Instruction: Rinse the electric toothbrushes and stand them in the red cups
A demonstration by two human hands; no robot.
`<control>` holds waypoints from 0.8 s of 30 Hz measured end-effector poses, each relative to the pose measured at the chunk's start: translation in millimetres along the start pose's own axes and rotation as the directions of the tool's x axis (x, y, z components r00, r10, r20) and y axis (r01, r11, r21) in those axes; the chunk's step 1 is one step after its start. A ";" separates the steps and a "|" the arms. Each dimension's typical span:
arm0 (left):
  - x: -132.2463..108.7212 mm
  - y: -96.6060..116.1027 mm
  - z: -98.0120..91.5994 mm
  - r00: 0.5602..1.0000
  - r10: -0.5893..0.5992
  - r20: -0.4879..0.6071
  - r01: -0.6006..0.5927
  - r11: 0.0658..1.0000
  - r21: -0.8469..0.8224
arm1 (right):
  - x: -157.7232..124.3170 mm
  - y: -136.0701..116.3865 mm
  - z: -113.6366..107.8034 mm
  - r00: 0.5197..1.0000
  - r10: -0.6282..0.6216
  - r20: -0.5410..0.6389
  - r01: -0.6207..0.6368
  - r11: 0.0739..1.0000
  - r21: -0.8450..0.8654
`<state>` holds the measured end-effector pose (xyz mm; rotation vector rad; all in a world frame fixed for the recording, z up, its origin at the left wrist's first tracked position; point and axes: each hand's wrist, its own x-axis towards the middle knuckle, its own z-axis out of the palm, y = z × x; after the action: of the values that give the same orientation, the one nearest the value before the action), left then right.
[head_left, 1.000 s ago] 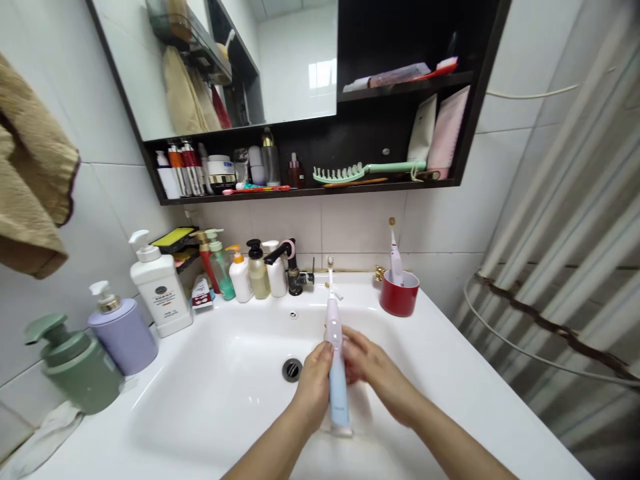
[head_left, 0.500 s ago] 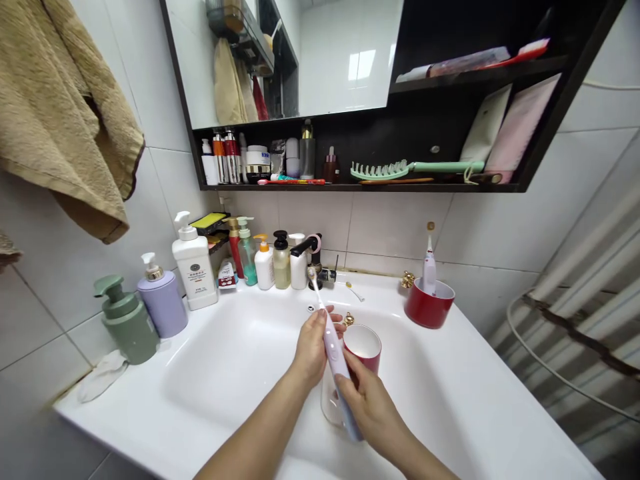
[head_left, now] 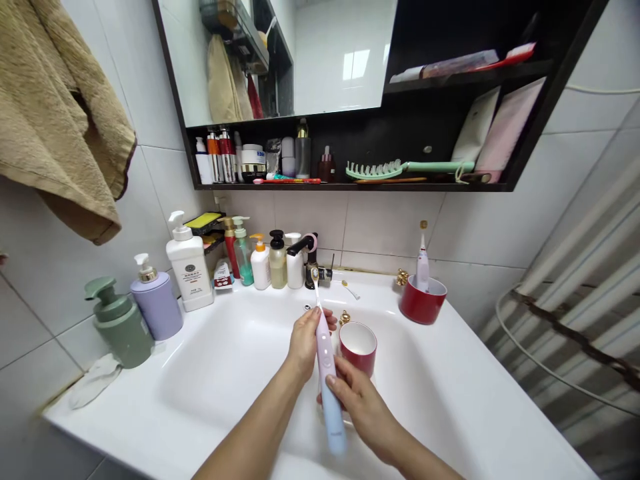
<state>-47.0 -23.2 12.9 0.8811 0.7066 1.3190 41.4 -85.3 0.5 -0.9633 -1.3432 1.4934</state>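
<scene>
Both hands hold an electric toothbrush (head_left: 326, 363), pink at the neck and fading to pale blue at the base, over the white sink (head_left: 225, 360). My left hand (head_left: 304, 343) grips it near the neck, thumb on the front. My right hand (head_left: 363, 403) has its thumb and fingers closed round the lower handle. The brush head points up and away, just short of the black faucet (head_left: 309, 257). Just past my right hand a red cup (head_left: 361, 363) with a white inside stands in the basin. A clear item beneath the hands is mostly hidden.
A second red cup (head_left: 425, 307) on the right rim holds another electric toothbrush (head_left: 423, 267). A spare brush head (head_left: 353, 291) lies behind the basin. Pump bottles (head_left: 193, 273) line the left and back rim. Above hangs a dark cabinet (head_left: 310, 187) with a mirror.
The toothbrush has turned so its buttons face the camera more and it stands straighter. My right fingers have shifted on the handle. The whole view has moved slightly.
</scene>
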 end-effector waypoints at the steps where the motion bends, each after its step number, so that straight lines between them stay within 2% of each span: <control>1: -0.8 -0.8 -0.3 1.000 0.003 0.014 -0.003 1.000 0.009 | 2.5 -4.8 -2.3 0.999 -0.019 -0.042 0.019 1.000 -0.019; 4: 0.4 -7.8 -3.6 0.999 -0.016 0.043 0.012 0.995 0.095 | 16.9 -19.5 -19.5 0.962 -0.162 -0.219 0.129 0.979 -0.160; 7: 5.7 -21.4 -8.0 0.999 0.048 0.003 -0.046 0.934 0.353 | 36.6 -26.2 -46.7 0.889 -0.299 -0.347 0.170 0.919 -0.357; 9: 8.3 -31.3 -8.9 0.988 0.146 0.042 -0.146 0.830 0.539 | 47.8 -23.6 -63.1 0.868 -0.326 -0.375 0.140 0.885 -0.444; 13: 7.0 -45.1 -4.4 0.934 0.254 0.253 -0.354 0.541 0.763 | 60.2 -7.0 -81.4 0.863 -0.337 -0.377 0.101 0.845 -0.525; 16: 6.5 -50.1 0.3 0.885 0.241 0.398 -0.457 0.295 0.839 | 62.9 6.8 -86.6 0.860 -0.353 -0.368 0.077 0.803 -0.591; 19: 10.2 -53.5 1.9 0.865 0.148 0.479 -0.494 0.085 0.866 | 62.6 17.3 -90.4 0.865 -0.354 -0.356 0.051 0.767 -0.640; 21: 13.2 -55.6 1.5 0.853 0.091 0.515 -0.518 0.011 0.856 | 61.0 22.2 -92.7 0.874 -0.346 -0.342 0.033 0.744 -0.667; 24: 15.7 -58.9 1.3 0.839 0.053 0.542 -0.542 -0.010 0.840 | 57.1 26.4 -95.1 0.881 -0.334 -0.334 0.000 0.706 -0.708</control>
<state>-13.8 -9.4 -36.4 2.5700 1.1821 0.7528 110.6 -2.3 -36.0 -1.4895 -1.6108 0.5222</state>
